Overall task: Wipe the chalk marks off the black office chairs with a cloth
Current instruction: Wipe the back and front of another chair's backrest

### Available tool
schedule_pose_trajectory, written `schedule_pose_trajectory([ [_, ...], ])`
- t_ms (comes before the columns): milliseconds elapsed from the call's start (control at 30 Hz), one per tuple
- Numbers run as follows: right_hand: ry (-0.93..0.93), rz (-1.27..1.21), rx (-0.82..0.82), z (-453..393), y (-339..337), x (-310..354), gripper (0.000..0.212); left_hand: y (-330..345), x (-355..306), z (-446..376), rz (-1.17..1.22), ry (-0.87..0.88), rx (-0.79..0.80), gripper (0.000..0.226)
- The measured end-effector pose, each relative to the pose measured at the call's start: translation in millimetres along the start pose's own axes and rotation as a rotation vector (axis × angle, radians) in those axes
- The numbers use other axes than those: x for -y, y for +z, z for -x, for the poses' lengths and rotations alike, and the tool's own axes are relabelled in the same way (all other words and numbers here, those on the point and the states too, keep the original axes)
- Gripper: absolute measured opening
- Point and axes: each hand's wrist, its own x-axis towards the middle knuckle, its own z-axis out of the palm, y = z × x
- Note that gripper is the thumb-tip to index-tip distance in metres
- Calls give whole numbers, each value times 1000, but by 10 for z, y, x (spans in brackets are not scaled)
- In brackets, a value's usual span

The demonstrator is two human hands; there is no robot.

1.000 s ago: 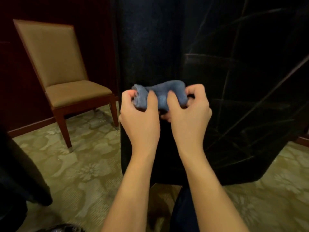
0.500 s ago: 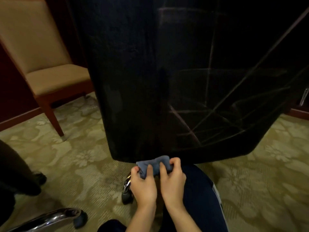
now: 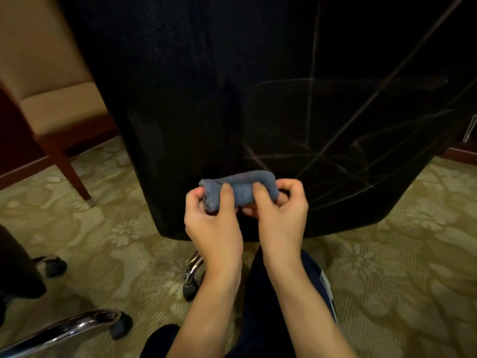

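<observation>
A tan upholstered chair (image 3: 49, 81) with reddish wooden legs is standing at the upper left on patterned green-gold carpet (image 3: 402, 267). A chrome base arm (image 3: 59, 329) of another chair is reaching in at the lower left.

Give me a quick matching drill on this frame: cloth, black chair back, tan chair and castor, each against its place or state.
Things:
1. cloth
2. black chair back
3. tan chair
4. castor

Places or states:
A. on the carpet, under the black chair back
B. rolled up, held by left hand and right hand
C. streaked with chalk lines
D. at far left, against the wall

Pairs: 1-B, 2-C, 3-D, 4-A
</observation>
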Motion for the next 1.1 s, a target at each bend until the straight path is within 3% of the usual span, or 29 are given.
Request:
schedule_pose_trajectory([
  [100, -30, 119, -14, 58, -76, -193, 18, -48, 151, 75, -59, 40, 21, 11],
  [267, 44, 319, -86, 193, -278, -652, 18, -153, 561, 340, -262, -114, -12, 14],
  [367, 51, 302, -98, 161, -327, -620, 18, -98, 492, 369, -264, -99, 0, 15],
  [600, -111, 127, -130, -265, -362, 110, 17, 344, -67, 232, -19, 44, 91, 15],
  [767, -70, 316, -171, -146, -529, -309, 19, 259, 332, 410, -189, 77, 93, 23],
  [933, 120, 430, -210, -36, -782, -802, 21, 152, 765, 688, -328, -84, 107, 16],
  [1100, 41, 254, -216, -234, -771, -447, 15, 365, 443, 608, -193, -13, 122, 17],
])
